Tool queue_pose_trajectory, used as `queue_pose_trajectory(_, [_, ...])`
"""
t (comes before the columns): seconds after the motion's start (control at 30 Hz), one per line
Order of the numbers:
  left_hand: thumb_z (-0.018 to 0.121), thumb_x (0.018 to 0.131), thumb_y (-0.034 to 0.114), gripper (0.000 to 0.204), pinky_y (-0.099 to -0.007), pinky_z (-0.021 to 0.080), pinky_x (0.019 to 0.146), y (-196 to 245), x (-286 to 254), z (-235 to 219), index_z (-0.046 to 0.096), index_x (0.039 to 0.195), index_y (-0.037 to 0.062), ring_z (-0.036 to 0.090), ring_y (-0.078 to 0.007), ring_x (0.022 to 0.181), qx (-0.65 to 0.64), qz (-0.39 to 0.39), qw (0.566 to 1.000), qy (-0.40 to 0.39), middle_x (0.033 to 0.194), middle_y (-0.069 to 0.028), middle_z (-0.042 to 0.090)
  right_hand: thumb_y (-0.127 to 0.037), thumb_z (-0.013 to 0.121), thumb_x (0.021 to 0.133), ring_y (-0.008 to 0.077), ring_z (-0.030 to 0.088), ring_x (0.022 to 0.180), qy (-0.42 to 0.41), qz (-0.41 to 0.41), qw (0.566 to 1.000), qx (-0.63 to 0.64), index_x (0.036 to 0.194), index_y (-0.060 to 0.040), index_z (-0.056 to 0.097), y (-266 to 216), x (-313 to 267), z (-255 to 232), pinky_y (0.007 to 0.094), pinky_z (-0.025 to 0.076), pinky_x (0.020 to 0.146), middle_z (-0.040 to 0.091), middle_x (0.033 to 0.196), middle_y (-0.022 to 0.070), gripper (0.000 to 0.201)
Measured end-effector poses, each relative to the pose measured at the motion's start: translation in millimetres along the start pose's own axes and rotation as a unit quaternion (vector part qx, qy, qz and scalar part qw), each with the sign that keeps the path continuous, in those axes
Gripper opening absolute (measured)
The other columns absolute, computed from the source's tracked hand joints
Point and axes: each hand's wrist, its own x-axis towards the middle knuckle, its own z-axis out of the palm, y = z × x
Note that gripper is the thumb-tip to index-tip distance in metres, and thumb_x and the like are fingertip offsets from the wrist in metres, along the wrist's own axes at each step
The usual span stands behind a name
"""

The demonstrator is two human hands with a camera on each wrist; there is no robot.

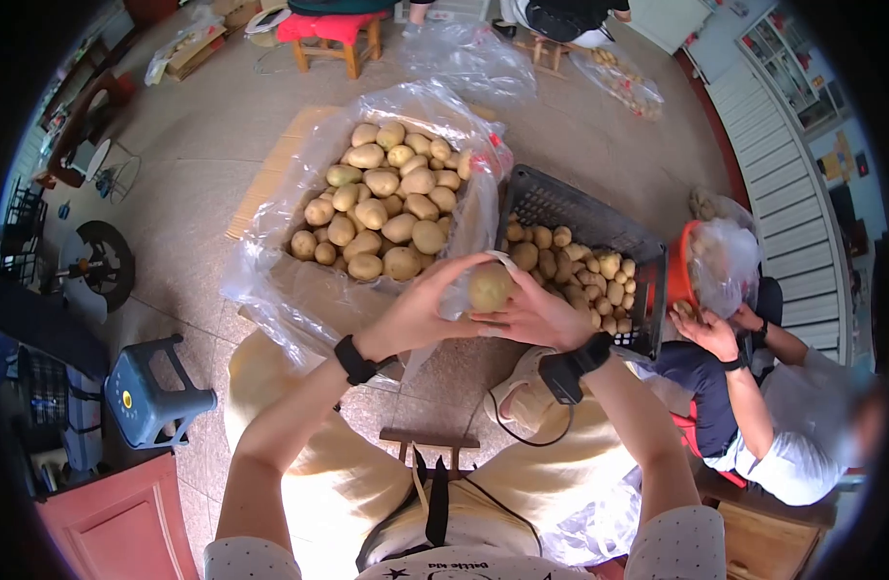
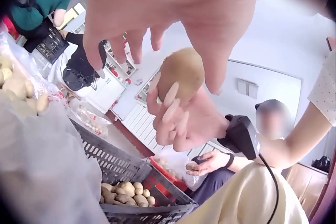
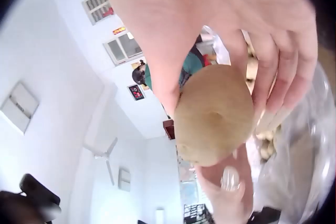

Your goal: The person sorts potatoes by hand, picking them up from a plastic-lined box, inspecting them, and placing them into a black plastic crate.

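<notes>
A large tan potato [image 1: 490, 288] is held up in front of the body, above the gap between a carton and a crate. My right hand [image 1: 549, 314] grips it, thumb on one side and fingers on the other, as the right wrist view shows around the potato [image 3: 214, 113]. My left hand [image 1: 415, 314] is beside it with fingers extended and spread. In the left wrist view, a gap shows between that hand and the potato [image 2: 184, 74]. Many potatoes [image 1: 381, 184] fill the plastic-lined carton [image 1: 343, 302] ahead. Smaller ones [image 1: 584, 275] lie in the black crate [image 1: 551, 198] at right.
A person [image 1: 792, 416] sits at the right by a red bucket [image 1: 678, 271] with a plastic bag. A blue stool [image 1: 154, 396] stands at left. Further back are a red-topped stool [image 1: 333, 34], plastic sheeting [image 1: 468, 58] and a bag of potatoes [image 1: 618, 82].
</notes>
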Motion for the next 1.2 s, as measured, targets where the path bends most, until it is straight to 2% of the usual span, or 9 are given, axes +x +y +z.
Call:
queue_pose_trajectory(0.07, [0.077, 0.071, 0.005, 0.076, -0.0348, 0.038, 0.101, -5.6, -1.4, -1.2, 0.04, 0.137, 0.0059, 0.049, -0.0205, 0.118, -0.004, 0.001, 1.0, 0.014, 0.135, -0.0087, 0.048, -0.05, 0.041, 0.096, 0.0247, 0.048, 0.112, -0.101, 0.013, 0.992, 0.072, 0.13, -0.0026, 0.045, 6.0, 9.0, -4.8, 0.0393, 0.042, 0.099, 0.049, 0.121, 0.0143, 0.059])
queue_pose_trajectory(0.3, [0.077, 0.074, 0.014, 0.066, -0.0333, 0.043, 0.097, -4.7, 1.2, -4.1, 0.047, 0.131, 0.0026, 0.055, -0.0193, 0.113, -0.065, -0.042, 0.996, 0.034, 0.126, -0.012, 0.055, -0.058, 0.034, 0.095, 0.0168, 0.048, 0.104, -0.041, -0.011, 0.998, 0.037, 0.125, -0.0093, 0.05, 9.8, 10.6, 20.6, 0.0355, 0.041, 0.096, 0.052, 0.113, 0.0028, 0.06])
queue_pose_trajectory(0.63, [0.075, 0.076, 0.015, 0.064, -0.032, 0.042, 0.096, -9.1, 5.2, -1.4, 0.046, 0.131, 0.0001, 0.052, -0.0184, 0.114, -0.066, -0.104, 0.992, 0.002, 0.123, -0.009, 0.056, -0.063, 0.031, 0.093, 0.02, 0.048, 0.109, -0.047, 0.015, 0.997, 0.063, 0.13, -0.0093, 0.046, 26.3, 24.5, -1.0, 0.0393, 0.038, 0.099, 0.051, 0.119, 0.0035, 0.067])
queue_pose_trajectory(0.7, [0.076, 0.075, 0.017, 0.063, -0.0319, 0.043, 0.095, -8.1, 4.8, -1.6, 0.048, 0.129, -0.0004, 0.053, -0.0192, 0.114, -0.072, -0.129, 0.989, 0.002, 0.122, -0.0099, 0.057, -0.056, 0.029, 0.097, 0.0223, 0.049, 0.117, -0.119, 0.022, 0.993, -0.004, 0.133, -0.0117, 0.042, 23.1, 24.7, 0.7, 0.0443, 0.04, 0.099, 0.05, 0.128, 0.0101, 0.059])
queue_pose_trajectory(0.73, [0.077, 0.072, 0.019, 0.063, -0.0321, 0.044, 0.093, -10.0, 3.8, -3.0, 0.05, 0.126, 0.0001, 0.055, -0.0216, 0.11, 0.022, -0.087, 0.996, 0.02, 0.118, -0.0109, 0.058, -0.056, 0.029, 0.097, 0.0223, 0.049, 0.117, -0.12, 0.021, 0.993, -0.003, 0.133, -0.0117, 0.042, 21.1, 22.3, 6.4, 0.0443, 0.04, 0.099, 0.05, 0.128, 0.0101, 0.059])
queue_pose_trajectory(0.8, [0.078, 0.07, 0.021, 0.063, -0.0322, 0.045, 0.09, -9.8, 2.4, -6.1, 0.053, 0.123, 0.0005, 0.056, -0.024, 0.106, 0.114, -0.045, 0.992, 0.039, 0.113, -0.0119, 0.059, -0.054, 0.026, 0.098, 0.0245, 0.051, 0.118, 0.084, -0.041, 0.966, -0.243, 0.136, -0.006, 0.037, 14.7, 14.6, 19.5, 0.0428, 0.043, 0.097, 0.045, 0.134, 0.0157, 0.062])
queue_pose_trajectory(0.97, [0.079, 0.063, 0.028, 0.061, -0.0376, 0.048, 0.077, 1.3, 2.7, -11.5, 0.058, 0.116, 0.006, 0.055, -0.0275, 0.091, 0.361, 0.006, 0.928, 0.087, 0.093, -0.009, 0.052, -0.047, 0.039, 0.098, 0.0172, 0.058, 0.104, 0.04, -0.092, 0.977, -0.187, 0.13, -0.0013, 0.047, -1.0, 16.0, 10.3, 0.0301, 0.047, 0.09, 0.058, 0.116, 0.0127, 0.056])
queue_pose_trajectory(1.1, [0.079, 0.063, 0.03, 0.065, -0.0377, 0.048, 0.076, 2.7, -0.2, -7.8, 0.054, 0.12, 0.0079, 0.055, -0.0266, 0.091, 0.42, 0.039, 0.904, 0.069, 0.092, -0.0084, 0.05, -0.046, 0.043, 0.097, 0.0134, 0.059, 0.101, 0.066, -0.176, 0.918, -0.349, 0.123, 0.0048, 0.051, 10.4, 18.0, 18.2, 0.0279, 0.046, 0.09, 0.062, 0.11, 0.0074, 0.058])
queue_pose_trajectory(1.2, [0.078, 0.066, 0.031, 0.069, -0.0376, 0.048, 0.077, 3.4, -1.0, -6.0, 0.05, 0.124, 0.009, 0.056, -0.0282, 0.092, 0.398, 0.037, 0.915, 0.061, 0.095, -0.0098, 0.052, -0.048, 0.043, 0.097, 0.0126, 0.058, 0.102, 0.092, -0.127, 0.936, -0.315, 0.124, 0.0001, 0.053, 9.6, 19.4, 15.2, 0.0286, 0.044, 0.092, 0.063, 0.11, 0.0058, 0.056])
